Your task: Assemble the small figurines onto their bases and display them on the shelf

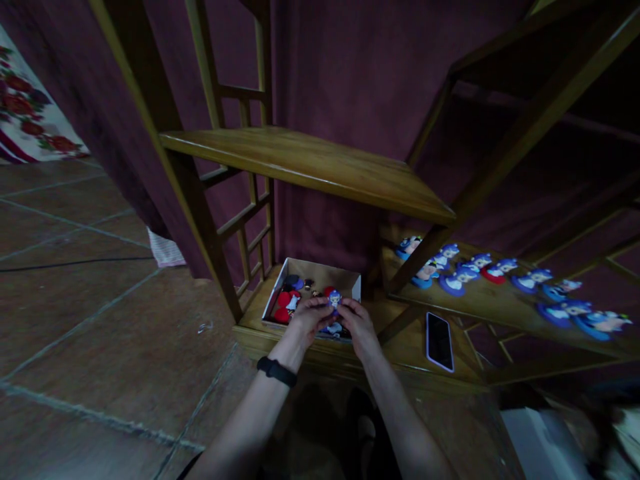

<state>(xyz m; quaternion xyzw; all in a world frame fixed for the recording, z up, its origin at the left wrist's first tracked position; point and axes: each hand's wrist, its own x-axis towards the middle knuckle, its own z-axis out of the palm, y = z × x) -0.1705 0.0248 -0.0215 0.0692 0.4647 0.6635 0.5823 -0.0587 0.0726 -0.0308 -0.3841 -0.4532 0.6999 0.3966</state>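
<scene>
Gripping a small purple-and-white figurine (pixel 335 299) between left hand (pixel 311 319) and right hand (pixel 357 319)

Shows a closed two-handed grip, clamped on the figurine from both sides with the fingertips. Holds it face-on to the view, just above the near right part of an open cardboard box with pale walls (pixel 327 272); hides its lower end behind the fingers.

Looks partway along, judging by the layout. Already set out on a long brown wooden shelf (pixel 480 303) at the right: about ten painted figurines on round bases (pixel 533 279), mostly purple and white, some blue and white, one with a red base. Left in the box: a loose pile of red, white and dark pieces (pixel 283 300), too small and dim to tell whole figurines from parts. Not set down: the figurine in hand.

Also visible on the lower brown wooden ledge (pixel 407 343), to the right of the box: a dark-screened phone with a pale purple edge (pixel 440 341), lying flat and out of reach of the fingers. Worn on the left wrist: a black band (pixel 277 371).
</scene>
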